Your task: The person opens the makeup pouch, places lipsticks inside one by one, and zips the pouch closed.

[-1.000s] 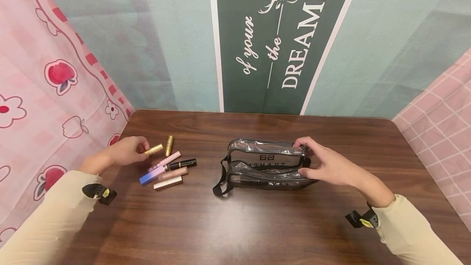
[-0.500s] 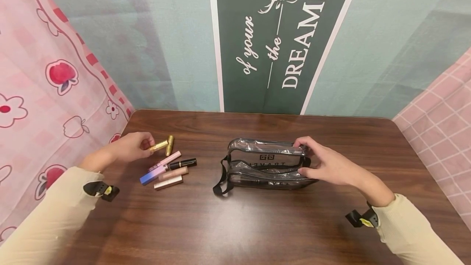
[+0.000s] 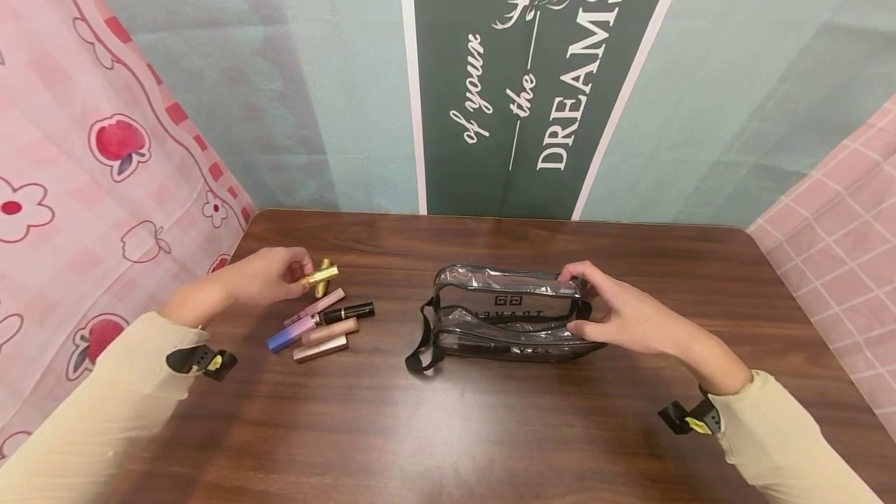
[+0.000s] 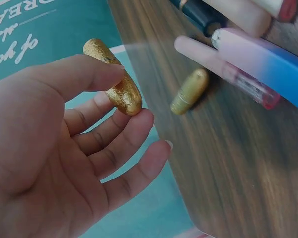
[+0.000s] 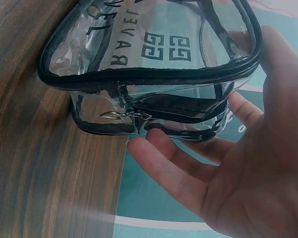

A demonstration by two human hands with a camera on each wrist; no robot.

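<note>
Under its thumb, the left hand (image 4: 44, 148) hides part of the gold tube (image 4: 124, 95) it pinches. Well apart, the right hand (image 3: 625, 317) holds one end of the clear bag (image 3: 504, 345), whose letters are partly hidden.

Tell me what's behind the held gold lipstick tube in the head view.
A second gold lipstick tube, on the wood-grain table; both ends show. The held tube, in the left hand, covers its middle.

Soft light, pale glare on tabletop (image 3: 444, 430)
</note>
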